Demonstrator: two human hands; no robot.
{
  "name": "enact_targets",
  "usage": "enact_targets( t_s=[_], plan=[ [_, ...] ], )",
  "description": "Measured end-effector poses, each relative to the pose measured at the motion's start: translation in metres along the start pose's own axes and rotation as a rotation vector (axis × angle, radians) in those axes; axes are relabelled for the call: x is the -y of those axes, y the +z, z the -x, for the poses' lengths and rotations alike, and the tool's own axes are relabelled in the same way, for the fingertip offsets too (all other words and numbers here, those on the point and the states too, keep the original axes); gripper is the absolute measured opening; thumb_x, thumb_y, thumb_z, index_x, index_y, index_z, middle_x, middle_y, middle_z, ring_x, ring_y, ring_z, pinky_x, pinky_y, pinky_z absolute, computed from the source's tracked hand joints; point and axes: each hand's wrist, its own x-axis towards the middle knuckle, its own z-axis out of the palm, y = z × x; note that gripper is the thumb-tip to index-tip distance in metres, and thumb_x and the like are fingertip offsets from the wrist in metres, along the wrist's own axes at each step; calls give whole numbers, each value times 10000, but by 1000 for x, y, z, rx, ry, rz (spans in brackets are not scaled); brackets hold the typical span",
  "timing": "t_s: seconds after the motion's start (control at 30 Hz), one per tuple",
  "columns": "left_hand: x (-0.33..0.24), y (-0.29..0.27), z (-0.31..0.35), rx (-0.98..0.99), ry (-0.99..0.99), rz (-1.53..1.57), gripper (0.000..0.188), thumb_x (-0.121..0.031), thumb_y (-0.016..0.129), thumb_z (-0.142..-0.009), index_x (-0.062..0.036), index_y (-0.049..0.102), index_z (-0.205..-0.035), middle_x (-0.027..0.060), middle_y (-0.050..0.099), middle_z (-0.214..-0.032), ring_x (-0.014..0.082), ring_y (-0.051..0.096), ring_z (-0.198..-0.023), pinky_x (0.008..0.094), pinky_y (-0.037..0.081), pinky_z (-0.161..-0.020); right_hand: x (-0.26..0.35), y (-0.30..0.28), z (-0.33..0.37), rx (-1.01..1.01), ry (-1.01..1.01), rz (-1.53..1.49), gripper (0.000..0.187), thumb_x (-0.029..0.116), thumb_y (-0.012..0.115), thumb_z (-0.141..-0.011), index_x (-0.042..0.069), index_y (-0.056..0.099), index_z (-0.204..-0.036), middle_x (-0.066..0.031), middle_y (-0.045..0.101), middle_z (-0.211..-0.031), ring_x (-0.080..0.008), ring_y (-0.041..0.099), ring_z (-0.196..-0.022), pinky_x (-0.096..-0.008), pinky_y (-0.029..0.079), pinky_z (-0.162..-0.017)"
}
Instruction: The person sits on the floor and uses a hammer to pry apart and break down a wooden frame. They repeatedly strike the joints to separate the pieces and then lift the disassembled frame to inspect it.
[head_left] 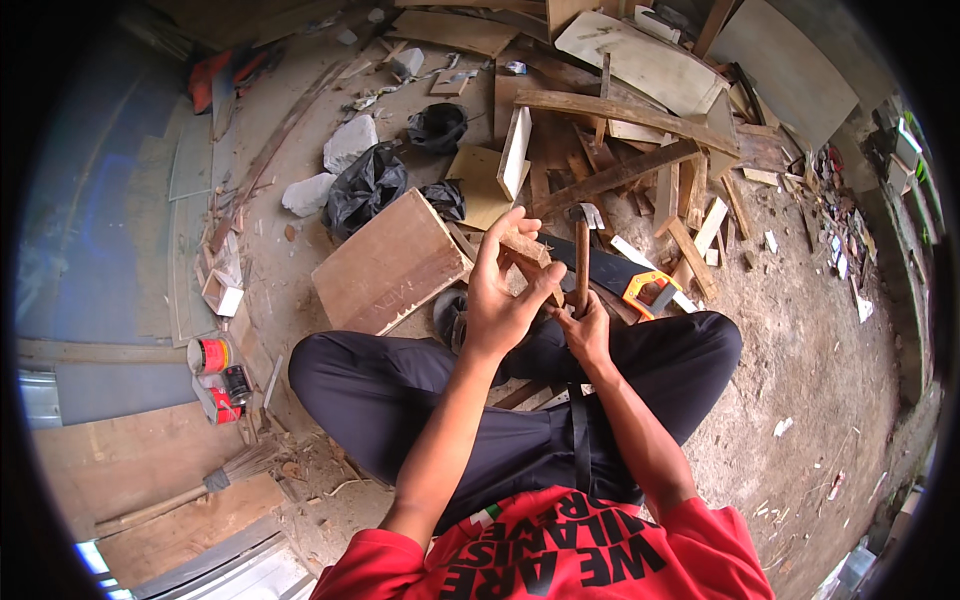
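Holding a rough brown wood block (527, 248) in left hand (503, 303), slim brown-handled hammer (582, 262) in right hand (587, 328)

This looks like a messy wood workshop: old boards (620, 178) pile up at the top right, a saw (605, 272) lies near the middle, a can (209, 356) sits at the left, and the floor (800, 400) is dusty.

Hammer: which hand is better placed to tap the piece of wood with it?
Probably the right hand: it already has the hammer by its handle, head at the far end. The left hand has the piece of wood in its grip, so it seems better suited to steadying.
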Motion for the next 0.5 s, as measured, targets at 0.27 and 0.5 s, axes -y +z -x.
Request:
enact_targets(
  t_s=[0.27, 0.5],
  plan=[
    [16, -29, 4, 93, -27, 147, 735, -105, 701, -909, 11, 280, -1500, 226, 447, -1466, 291, 454, -1359, 409, 377, -1127, 61, -20, 27, 15, -96, -57, 384, 212, 819, -834, 19, 649, -1119, 23, 533, -699, -59, 414, -625, -244, 388, -561],
    [27, -57, 18, 97, -111, 417, 719, -146, 811, -813, 5, 424, -1400, 214, 541, -1382, 305, 522, -1303, 460, 423, -1115, 141, -14, 69, -6, -255, -611, 303, -16, 733, -865, 16, 495, -1049, -115, 714, -1080, 22, 454, -588, -177, 394, -506]
  ],
)
